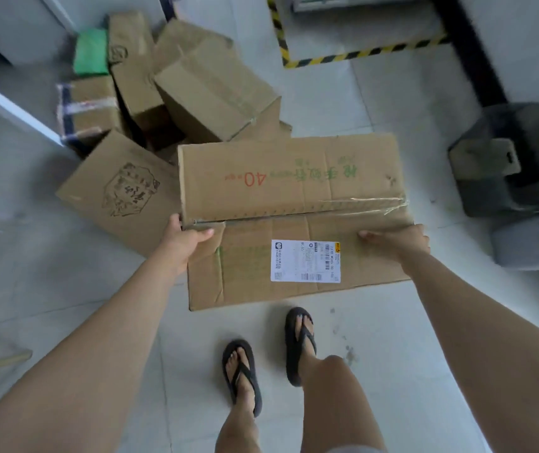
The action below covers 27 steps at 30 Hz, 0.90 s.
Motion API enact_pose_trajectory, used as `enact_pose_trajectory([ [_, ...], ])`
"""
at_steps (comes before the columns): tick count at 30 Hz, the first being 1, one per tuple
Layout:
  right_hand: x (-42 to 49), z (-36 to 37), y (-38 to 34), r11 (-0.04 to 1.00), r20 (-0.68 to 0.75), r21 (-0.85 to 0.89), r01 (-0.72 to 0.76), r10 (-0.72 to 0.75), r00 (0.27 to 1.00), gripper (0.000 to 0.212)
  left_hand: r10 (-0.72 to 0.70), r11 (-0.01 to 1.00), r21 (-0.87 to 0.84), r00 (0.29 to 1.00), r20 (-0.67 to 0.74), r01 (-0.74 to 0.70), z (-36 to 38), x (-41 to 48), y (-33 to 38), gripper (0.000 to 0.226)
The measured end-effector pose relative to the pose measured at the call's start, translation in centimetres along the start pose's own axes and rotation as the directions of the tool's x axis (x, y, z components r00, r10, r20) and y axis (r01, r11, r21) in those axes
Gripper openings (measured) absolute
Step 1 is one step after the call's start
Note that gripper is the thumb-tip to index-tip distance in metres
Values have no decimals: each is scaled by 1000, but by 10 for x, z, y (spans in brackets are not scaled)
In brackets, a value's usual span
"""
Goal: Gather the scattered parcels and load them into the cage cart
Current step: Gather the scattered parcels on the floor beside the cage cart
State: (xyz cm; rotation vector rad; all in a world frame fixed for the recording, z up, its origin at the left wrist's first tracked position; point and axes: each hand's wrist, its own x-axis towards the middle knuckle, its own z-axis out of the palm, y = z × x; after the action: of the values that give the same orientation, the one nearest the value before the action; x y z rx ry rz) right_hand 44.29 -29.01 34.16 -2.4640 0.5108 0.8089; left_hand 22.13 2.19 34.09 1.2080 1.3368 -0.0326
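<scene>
A large brown cardboard parcel with a white shipping label and red "40" print is held in front of me above the floor. My left hand grips its left edge, thumb on top. My right hand grips its right edge, fingers on the top face. Behind it several more brown parcels lie in a heap on the floor, one stamped with a dark emblem at the left, one wrapped in tape, and a green packet at the back.
The floor is light grey tile. Yellow-black hazard tape marks a zone at the back right. A dark grey object stands on the right. A white bar runs along the left. My feet in black flip-flops are below the parcel.
</scene>
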Motion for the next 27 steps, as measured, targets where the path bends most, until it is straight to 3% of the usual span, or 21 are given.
enact_pose_trajectory([
  [3,32,-65,-15,990,-41,138,-2,8,999,139,80,996,39,995,54,-83,57,-8,65,70],
  [6,77,-130,-34,988,-87,153,16,-2,996,131,127,991,29,987,96,-130,121,-9,122,66],
  [10,139,-212,-57,987,-113,162,3,16,993,135,153,988,7,973,174,-157,209,-10,197,80],
  [14,186,-273,-75,977,-134,214,-2,32,991,133,197,979,5,949,247,-205,280,-8,259,59],
  [20,247,-312,-129,964,-114,266,-15,47,992,129,265,963,-29,918,296,-269,341,30,349,54],
  [27,337,-321,-251,955,-73,296,-34,58,996,136,224,970,2,899,376,-243,384,135,471,50],
])
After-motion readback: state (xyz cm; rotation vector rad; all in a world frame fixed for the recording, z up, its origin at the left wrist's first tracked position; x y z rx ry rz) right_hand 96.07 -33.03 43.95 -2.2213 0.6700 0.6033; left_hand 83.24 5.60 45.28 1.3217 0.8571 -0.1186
